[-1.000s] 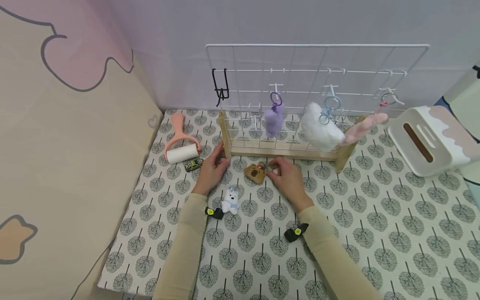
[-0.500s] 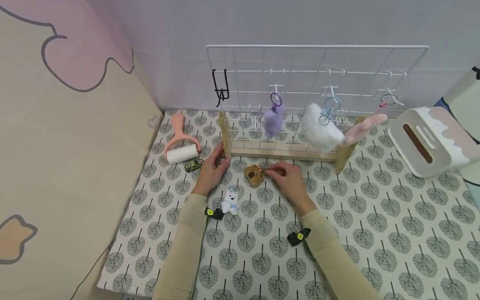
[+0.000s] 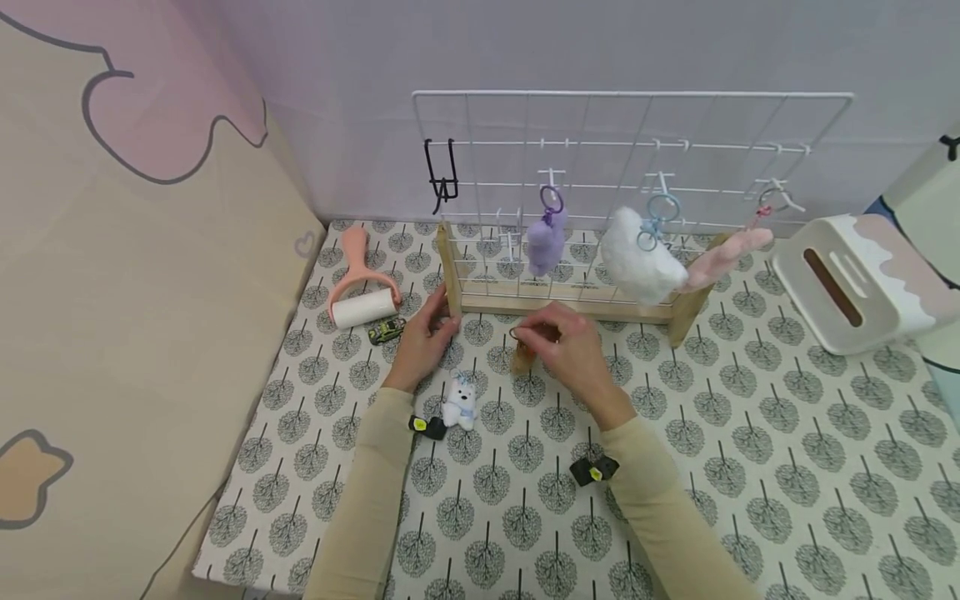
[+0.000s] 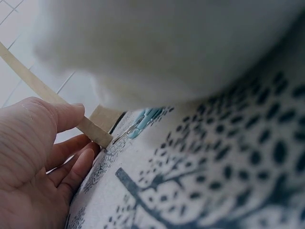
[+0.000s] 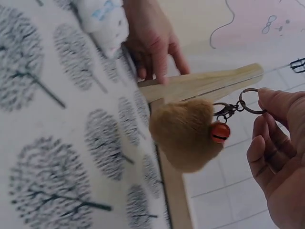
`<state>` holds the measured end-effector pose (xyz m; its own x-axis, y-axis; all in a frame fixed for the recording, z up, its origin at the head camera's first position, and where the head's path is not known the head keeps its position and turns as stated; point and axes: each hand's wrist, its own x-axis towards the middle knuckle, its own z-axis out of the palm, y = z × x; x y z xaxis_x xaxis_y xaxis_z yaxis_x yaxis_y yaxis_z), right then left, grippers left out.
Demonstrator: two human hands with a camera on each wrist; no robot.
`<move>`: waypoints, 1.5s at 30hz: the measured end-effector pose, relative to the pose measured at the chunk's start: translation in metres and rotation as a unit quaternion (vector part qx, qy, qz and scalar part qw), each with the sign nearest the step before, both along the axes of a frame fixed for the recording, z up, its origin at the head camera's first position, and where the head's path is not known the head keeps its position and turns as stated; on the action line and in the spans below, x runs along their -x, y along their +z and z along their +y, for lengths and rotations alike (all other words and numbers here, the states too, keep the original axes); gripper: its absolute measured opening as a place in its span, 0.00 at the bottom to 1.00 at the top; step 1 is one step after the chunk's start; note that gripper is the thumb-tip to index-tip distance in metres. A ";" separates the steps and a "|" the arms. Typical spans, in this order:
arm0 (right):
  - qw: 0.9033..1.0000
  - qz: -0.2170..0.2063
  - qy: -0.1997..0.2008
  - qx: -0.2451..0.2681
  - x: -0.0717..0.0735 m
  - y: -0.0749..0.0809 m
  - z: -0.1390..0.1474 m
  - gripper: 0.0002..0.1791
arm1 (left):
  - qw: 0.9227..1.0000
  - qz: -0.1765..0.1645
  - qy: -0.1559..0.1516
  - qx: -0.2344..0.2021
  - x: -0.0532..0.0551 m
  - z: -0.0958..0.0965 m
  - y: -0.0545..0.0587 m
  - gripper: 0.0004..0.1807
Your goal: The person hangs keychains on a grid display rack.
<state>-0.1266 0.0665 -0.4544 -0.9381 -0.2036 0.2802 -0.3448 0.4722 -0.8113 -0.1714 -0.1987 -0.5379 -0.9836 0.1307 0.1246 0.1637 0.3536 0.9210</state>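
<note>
My right hand point(image 3: 570, 346) pinches the metal key ring point(image 5: 241, 98) of a brown plush keychain point(image 5: 183, 136) between thumb and forefinger. The plush dangles from the ring, and a small red-orange bell point(image 5: 220, 132) hangs beside its clasp. In the head view my fingers partly cover the plush. My left hand point(image 3: 423, 337) holds the left wooden upright point(image 3: 450, 271) of a white wire grid rack, thumb on one side and fingers on the other. Close to my left wrist lies a small white plush bear point(image 3: 460, 402) with blue trim.
On the rack hang a purple plush point(image 3: 547, 242), a fluffy white plush point(image 3: 641, 258) and a pink plush point(image 3: 727, 254). A black hook point(image 3: 442, 179) sits at its left. A lint roller point(image 3: 363, 287), toy car point(image 3: 386, 330) and white-pink box point(image 3: 847, 279) are on the patterned cloth.
My right hand has shifted slightly left and up, lifting the brown plush keychain by its ring, so the plush now hangs instead of lying flat. My left hand stays on the upright.
</note>
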 end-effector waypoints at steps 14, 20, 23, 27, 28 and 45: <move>0.995 0.024 -0.026 0.091 0.009 0.039 -0.020 0.07 | 1.000 0.015 -0.008 0.004 -0.001 -0.002 0.005 0.38; 0.977 0.015 -0.077 0.196 0.017 0.043 -0.026 0.07 | 1.000 0.010 -0.004 0.001 0.001 0.001 0.006 0.37; 0.971 0.028 -0.091 0.218 0.020 0.044 -0.029 0.07 | 1.000 0.020 -0.007 0.003 0.004 -0.001 0.000 0.38; 0.968 0.036 -0.104 0.227 0.021 0.045 -0.031 0.07 | 1.000 0.023 -0.012 -0.001 0.002 -0.004 -0.001 0.38; 0.967 0.035 -0.106 0.229 0.021 0.046 -0.031 0.07 | 1.000 0.023 -0.012 0.000 0.002 -0.004 -0.002 0.38; 0.966 -0.016 -0.129 0.223 0.025 0.032 -0.033 0.08 | 1.000 0.022 -0.009 -0.001 0.002 -0.004 -0.003 0.38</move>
<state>-0.1516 0.0330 -0.4226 -0.9510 0.1723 0.2569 -0.2345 0.1398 -0.9620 -0.1732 -0.2028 -0.5411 -0.9748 0.1473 0.1673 0.2095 0.3482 0.9137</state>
